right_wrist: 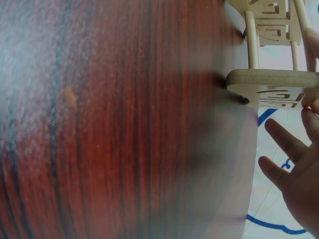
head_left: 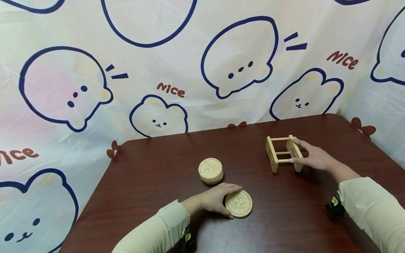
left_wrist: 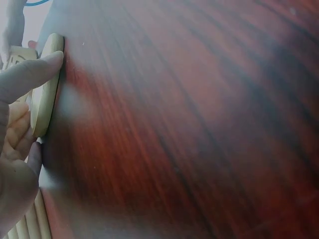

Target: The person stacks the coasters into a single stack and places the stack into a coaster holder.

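A round wooden coaster (head_left: 238, 203) with a carved leaf pattern lies low over the table, its left edge gripped between thumb and fingers of the left hand (head_left: 216, 199). In the left wrist view the coaster (left_wrist: 46, 94) is edge-on, with the left hand (left_wrist: 20, 114) around it. Behind it stands a stack of similar coasters (head_left: 211, 170). The right hand (head_left: 314, 157) pinches the right side panel of a wooden rack (head_left: 294, 151) with crossbars. In the right wrist view the rack (right_wrist: 271, 78) shows cut-out panels, and the right hand (right_wrist: 304, 169) has its other fingers spread.
The dark red-brown wooden table (head_left: 152, 196) carries these things. A pale cloth (head_left: 177, 42) printed with cartoon outlines hangs behind its far edge and along the sides. Dark bands show at both sleeve cuffs.
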The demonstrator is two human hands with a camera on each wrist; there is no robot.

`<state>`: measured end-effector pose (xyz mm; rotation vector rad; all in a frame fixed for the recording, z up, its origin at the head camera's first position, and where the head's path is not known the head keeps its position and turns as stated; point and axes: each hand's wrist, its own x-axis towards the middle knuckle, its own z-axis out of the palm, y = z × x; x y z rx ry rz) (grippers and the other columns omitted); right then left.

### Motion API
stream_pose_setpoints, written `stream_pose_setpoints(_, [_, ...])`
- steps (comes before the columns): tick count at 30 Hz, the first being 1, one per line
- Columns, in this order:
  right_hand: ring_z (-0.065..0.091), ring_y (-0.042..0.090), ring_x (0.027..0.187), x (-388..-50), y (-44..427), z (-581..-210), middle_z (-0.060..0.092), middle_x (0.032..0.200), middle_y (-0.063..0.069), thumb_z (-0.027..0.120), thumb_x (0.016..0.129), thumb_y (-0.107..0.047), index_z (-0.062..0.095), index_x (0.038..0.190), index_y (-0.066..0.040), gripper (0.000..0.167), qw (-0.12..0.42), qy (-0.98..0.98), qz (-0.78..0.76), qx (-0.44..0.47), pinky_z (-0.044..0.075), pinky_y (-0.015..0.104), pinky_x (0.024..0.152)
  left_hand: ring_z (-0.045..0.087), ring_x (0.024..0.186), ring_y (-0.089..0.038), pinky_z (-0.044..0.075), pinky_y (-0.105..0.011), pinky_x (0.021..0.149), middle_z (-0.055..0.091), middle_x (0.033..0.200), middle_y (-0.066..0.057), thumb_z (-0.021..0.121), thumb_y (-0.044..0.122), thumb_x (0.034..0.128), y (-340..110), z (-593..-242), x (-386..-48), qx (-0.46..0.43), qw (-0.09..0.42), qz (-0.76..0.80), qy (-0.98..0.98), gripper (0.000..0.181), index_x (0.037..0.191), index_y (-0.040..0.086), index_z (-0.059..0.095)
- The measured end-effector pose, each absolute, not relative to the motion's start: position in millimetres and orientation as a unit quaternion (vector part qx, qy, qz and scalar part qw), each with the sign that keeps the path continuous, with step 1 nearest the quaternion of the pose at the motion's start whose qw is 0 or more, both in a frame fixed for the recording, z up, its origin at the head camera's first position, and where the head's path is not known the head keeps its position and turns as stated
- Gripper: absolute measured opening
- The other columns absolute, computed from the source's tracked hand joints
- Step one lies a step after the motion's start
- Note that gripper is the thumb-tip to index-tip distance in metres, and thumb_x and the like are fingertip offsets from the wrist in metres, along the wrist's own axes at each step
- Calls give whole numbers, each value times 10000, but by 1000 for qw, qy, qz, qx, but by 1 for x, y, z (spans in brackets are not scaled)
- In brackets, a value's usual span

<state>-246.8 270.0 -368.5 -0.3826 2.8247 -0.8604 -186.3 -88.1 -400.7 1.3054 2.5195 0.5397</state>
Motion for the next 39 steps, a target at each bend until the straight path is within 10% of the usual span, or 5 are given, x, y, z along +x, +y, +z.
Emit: stream_pose_setpoints(39, [272, 493, 1124, -248, 272, -371, 198, 1315, 329, 561, 778, -477, 71, 1395, -93, 876, 90, 944, -291, -128, 274, 612, 817, 373, 1144, -87, 268, -193, 941, 466, 1230, -29, 790, 287, 587, -101, -385, -186, 435, 101, 258, 857, 801, 1260, 44, 431])
